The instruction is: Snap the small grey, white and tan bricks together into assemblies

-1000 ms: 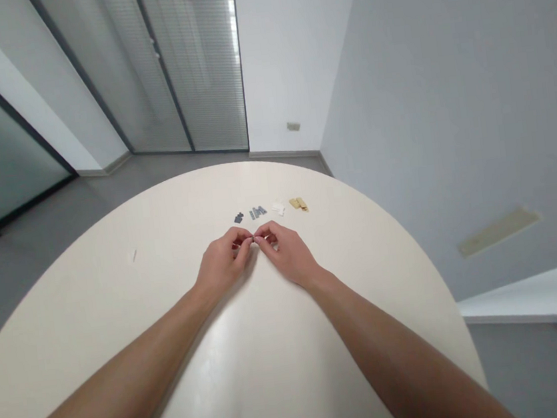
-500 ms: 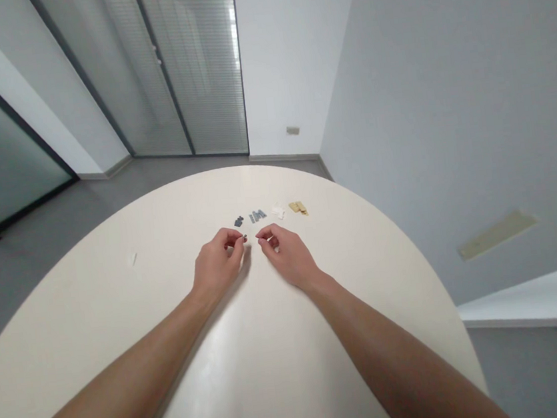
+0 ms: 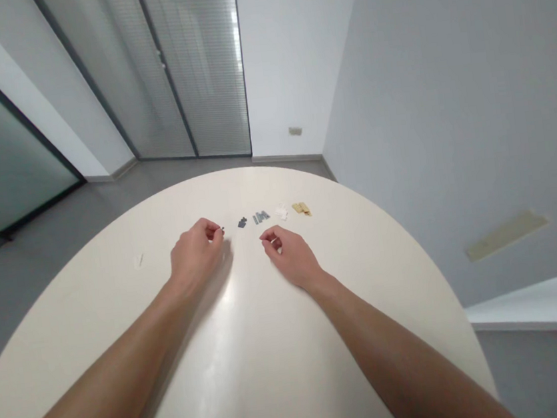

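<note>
small dark piece (image 3: 221, 229), held up at the fingertips of the left hand (image 3: 196, 252), its shape too small to make out. on the table (image 3: 258, 379), one row of small flat pieces, left to right: dark grey pieces (image 3: 242, 222) in a tight cluster; grey-green pieces (image 3: 261, 217), side by side; white pieces (image 3: 281, 212), in a small heap; tan pieces (image 3: 301, 208), touching one another. right hand (image 3: 288, 256), fingers loosely curled, near the grey-green pieces, apart from the row.
</note>
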Demonstrator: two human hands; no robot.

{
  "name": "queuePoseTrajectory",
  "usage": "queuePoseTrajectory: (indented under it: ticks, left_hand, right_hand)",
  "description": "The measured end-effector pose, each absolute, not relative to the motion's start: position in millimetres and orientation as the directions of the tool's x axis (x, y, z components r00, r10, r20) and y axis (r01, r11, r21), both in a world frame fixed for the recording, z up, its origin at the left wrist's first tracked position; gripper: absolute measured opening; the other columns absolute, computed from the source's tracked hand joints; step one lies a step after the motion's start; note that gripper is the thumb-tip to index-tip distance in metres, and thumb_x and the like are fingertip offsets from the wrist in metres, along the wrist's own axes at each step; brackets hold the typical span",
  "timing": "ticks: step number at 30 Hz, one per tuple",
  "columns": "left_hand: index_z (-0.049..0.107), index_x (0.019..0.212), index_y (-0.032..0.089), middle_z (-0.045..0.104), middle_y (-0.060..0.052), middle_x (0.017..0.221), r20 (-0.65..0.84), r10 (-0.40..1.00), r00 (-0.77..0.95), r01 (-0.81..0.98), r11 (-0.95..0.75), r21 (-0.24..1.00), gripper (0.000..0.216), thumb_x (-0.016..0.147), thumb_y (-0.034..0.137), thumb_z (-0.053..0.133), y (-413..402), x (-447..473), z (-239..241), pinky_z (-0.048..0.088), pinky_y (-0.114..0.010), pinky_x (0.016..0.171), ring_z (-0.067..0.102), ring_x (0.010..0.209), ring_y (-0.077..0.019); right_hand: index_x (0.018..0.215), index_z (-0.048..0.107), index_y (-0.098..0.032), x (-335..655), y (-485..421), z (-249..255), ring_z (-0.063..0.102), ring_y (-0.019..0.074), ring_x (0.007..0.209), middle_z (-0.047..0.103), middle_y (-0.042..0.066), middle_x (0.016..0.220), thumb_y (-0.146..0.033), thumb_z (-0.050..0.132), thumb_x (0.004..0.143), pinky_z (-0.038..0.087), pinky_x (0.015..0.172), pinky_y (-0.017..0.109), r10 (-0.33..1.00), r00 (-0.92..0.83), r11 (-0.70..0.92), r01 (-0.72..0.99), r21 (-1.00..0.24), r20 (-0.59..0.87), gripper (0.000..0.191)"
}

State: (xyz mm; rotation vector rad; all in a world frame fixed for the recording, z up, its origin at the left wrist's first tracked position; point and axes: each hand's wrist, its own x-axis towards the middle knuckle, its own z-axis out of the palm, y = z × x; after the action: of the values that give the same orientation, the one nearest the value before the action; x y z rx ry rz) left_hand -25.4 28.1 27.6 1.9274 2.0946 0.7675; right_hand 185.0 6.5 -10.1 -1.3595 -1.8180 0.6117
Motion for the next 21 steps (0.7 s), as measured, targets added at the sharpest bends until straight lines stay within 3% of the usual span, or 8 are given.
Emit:
queuePoseTrajectory:
  ticks: [7, 16, 21]
  left_hand:
    - [0.07, 0.104, 0.02, 0.072, -0.011, 0.091, 0.308, 0.951, 0.034, 0.987, -0.081, 0.139, 0.029, 0.093, 0.032, 0.045, 30.2, -22.0, 14.6, 0.046, -0.036, 0.07, 0.067, 0.083, -0.0282]
    - [0.075, 0.096, 0.022, 0.075, -0.007, 0.1, 0.376, 0.897, 0.234, 0.948, -0.296, 0.114, 0.029, 0.096, 0.026, 0.046, 32.2, -20.4, -0.2, 0.049, -0.037, 0.075, 0.066, 0.095, -0.0275]
    - [0.075, 0.109, 0.022, 0.073, -0.008, 0.11, 0.395, 0.865, 0.31, 0.917, -0.381, 0.115, 0.035, 0.1, 0.028, 0.042, 30.8, -14.7, -5.3, 0.05, -0.04, 0.083, 0.063, 0.102, -0.0283]
  right_hand:
    - [0.1, 0.066, -0.024, 185.0, 5.1, -7.7, 0.064, 0.0164, 0.079, 0.071, 0.001, 0.089, -0.027, 0.055, 0.093, 0.045, 0.073, 0.03, 0.947, -0.131, 0.31, 0.6, -0.737, 0.292, 0.013]
    - [0.099, 0.066, -0.024, 184.1, 5.3, -7.7, 0.063, 0.016, 0.078, 0.072, 0.001, 0.088, -0.027, 0.054, 0.093, 0.045, 0.072, 0.03, 0.948, -0.14, 0.311, 0.598, -0.739, 0.286, 0.014]
    - [0.099, 0.066, -0.025, 184.0, 5.1, -8.1, 0.063, 0.016, 0.077, 0.072, 0.0, 0.087, -0.027, 0.055, 0.093, 0.045, 0.073, 0.03, 0.946, -0.134, 0.314, 0.611, -0.727, 0.296, 0.013]
